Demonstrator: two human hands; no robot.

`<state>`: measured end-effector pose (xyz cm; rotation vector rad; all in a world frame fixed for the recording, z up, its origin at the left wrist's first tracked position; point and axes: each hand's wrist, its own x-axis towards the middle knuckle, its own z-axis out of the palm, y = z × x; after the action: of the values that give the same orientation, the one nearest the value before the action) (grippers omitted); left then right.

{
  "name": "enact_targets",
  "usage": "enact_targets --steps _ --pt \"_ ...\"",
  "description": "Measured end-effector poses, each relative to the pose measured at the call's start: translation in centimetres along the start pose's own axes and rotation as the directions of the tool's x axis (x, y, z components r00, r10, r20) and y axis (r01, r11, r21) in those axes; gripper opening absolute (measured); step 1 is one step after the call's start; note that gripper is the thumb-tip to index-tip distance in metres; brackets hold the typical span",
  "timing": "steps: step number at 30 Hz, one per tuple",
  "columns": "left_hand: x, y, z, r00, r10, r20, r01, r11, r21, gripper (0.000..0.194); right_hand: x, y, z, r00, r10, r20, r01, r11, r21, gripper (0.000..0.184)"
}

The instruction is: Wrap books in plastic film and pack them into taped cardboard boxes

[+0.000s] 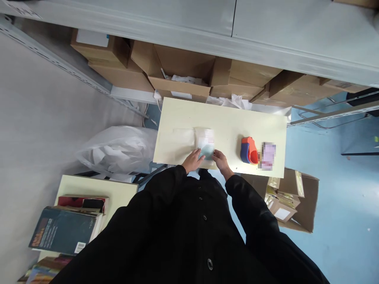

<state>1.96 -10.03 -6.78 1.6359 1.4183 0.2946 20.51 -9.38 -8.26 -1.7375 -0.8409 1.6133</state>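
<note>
A small packet in translucent white plastic wrap (205, 138) lies near the front edge of the cream table, a pale green patch showing in its lower half. My left hand (192, 160) holds its lower left side, with fingers and thumb on the wrap. At its lower right edge, my right hand (221, 161) grips the wrap between thumb and fingers. What is inside is too blurred to name. To the right on the same table stands a red and blue tape dispenser (249, 151), apart from both hands.
A blurred-out pinkish item (268, 156) lies right of the dispenser on the table (180, 114). Cardboard boxes (180, 85) line the shelf behind. A plastic bag (121, 148) of white material is at left, books (66, 228) lower left, and an open carton (308, 201) lower right.
</note>
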Motion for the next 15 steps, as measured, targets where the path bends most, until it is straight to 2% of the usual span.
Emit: enact_targets --steps 3,7,11,15 --pt "0.1 -0.4 -0.3 1.0 -0.001 0.019 0.001 0.999 -0.034 0.056 0.1 -1.0 0.4 0.995 0.051 0.084 -0.057 0.996 0.075 0.037" --pt "0.3 -0.7 -0.7 1.0 0.001 0.029 0.0 0.998 -0.058 0.058 0.1 -2.3 0.3 0.982 0.126 0.14 -0.135 0.989 0.056 0.033" --pt "0.2 -0.9 -1.5 1.0 -0.019 0.024 0.021 0.997 -0.076 0.057 -0.1 -2.7 0.5 0.989 0.091 0.119 -0.096 0.995 0.042 0.033" --pt "0.1 -1.4 -2.6 0.996 -0.086 0.019 0.087 0.99 -0.11 0.053 -0.4 -2.8 2.3 0.996 0.012 0.084 -0.01 1.0 -0.023 0.036"
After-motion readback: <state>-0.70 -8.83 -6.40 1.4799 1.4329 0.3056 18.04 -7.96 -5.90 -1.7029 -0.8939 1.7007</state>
